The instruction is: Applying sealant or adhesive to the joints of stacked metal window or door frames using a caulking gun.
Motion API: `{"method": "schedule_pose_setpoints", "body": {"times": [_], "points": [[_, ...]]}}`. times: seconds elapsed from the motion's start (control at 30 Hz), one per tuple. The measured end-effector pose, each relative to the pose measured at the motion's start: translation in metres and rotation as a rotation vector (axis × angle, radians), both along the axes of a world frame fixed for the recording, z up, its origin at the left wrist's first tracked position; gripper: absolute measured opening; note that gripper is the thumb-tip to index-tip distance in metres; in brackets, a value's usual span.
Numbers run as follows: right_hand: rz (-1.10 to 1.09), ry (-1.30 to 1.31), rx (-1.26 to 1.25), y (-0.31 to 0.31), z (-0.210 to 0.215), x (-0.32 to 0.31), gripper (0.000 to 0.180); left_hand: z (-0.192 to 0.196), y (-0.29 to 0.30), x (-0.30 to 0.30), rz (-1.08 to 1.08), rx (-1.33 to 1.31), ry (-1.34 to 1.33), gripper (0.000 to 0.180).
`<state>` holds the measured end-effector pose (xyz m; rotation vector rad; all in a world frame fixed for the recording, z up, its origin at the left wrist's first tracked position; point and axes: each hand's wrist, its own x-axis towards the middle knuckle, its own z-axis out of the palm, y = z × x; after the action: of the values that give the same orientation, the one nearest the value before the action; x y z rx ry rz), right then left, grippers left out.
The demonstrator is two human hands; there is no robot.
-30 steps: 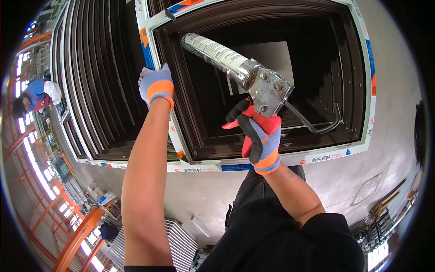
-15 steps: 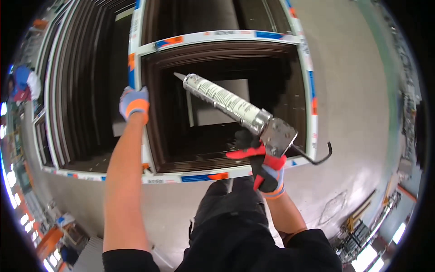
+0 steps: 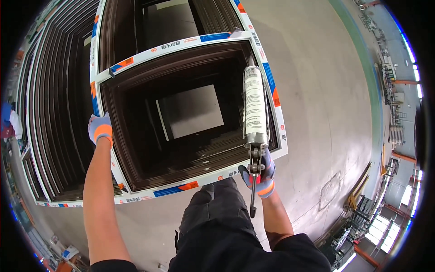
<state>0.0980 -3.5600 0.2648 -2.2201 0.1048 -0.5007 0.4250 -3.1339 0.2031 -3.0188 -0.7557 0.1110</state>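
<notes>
- You look straight down at a dark brown window frame (image 3: 190,59) edged with white protective film, the top one of a stack standing on a grey concrete floor (image 3: 326,90).
- Your left hand (image 3: 100,128), in a grey and orange glove, rests on the frame's left edge with the fingers laid over the film; whether it clamps the edge or only presses on it, you cannot tell from here.
- Your right hand (image 3: 260,174), gloved the same way, is clenched around the handle of a caulking gun (image 3: 255,118).
- The gun lies along the frame's right edge, its silver cartridge pointing away from you, the nozzle reaching toward the far right corner.
- The gun's thin metal rod sticks out toward you, past your right hand, over your dark trousers (image 3: 217,213).
- More dark frames (image 3: 50,113) stand packed together just beside the left edge of the stack.
- Through the frame's opening, a pale rectangle of floor shows deep below.
</notes>
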Motion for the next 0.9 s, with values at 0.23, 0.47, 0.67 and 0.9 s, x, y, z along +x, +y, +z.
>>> {"method": "schedule_pose_setpoints", "body": {"times": [0.23,0.47,0.67,0.9], "points": [[0.142,-0.038,-0.221,-0.016,0.001,0.042,0.071,-0.001,0.009,0.001,0.002,0.016,0.014,0.057],[0.105,-0.012,-0.305,-0.019,0.002,0.072,0.061,-0.002,0.008,0.001,0.024,-0.045,-0.001,0.059],[0.106,-0.003,-0.323,-0.02,0.0,0.083,0.058,0.001,0.009,0.0,0.041,-0.025,0.068,0.064],[0.088,-0.014,-0.314,-0.022,-0.01,0.083,0.06,0.01,-0.001,0.0,0.034,-0.059,0.084,0.059]]}}
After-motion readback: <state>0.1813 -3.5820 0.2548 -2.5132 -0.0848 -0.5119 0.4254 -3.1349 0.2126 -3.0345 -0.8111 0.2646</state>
